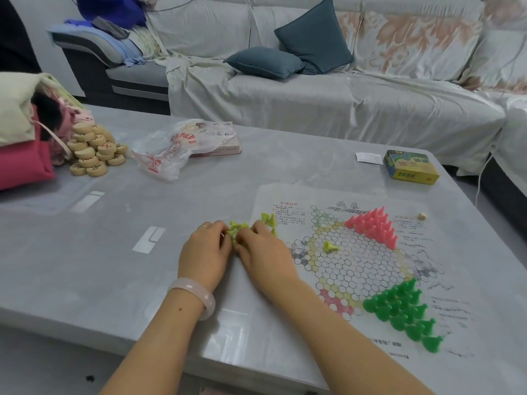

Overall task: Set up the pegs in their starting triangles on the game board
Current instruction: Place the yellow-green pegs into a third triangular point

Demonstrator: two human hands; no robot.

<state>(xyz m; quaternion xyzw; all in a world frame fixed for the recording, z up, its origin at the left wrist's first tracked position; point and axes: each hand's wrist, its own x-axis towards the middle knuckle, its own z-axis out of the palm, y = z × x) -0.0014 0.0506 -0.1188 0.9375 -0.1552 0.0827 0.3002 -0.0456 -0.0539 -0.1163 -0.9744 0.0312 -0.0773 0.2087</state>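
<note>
Left hand [205,249] and right hand [263,249] both grasp a cluster of yellow-green pegs [238,227] between their fingertips — just left of the paper game board [353,260].

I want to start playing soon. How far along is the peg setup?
Done: pink pegs and dark green pegs fill two triangles of the board. In hand: left hand and right hand gather yellow-green pegs beside the board. Left: placing those, plus one lying mid-board.

Both hands [204,252] [266,252] side by side, fingers [219,228] curled inward.
</note>
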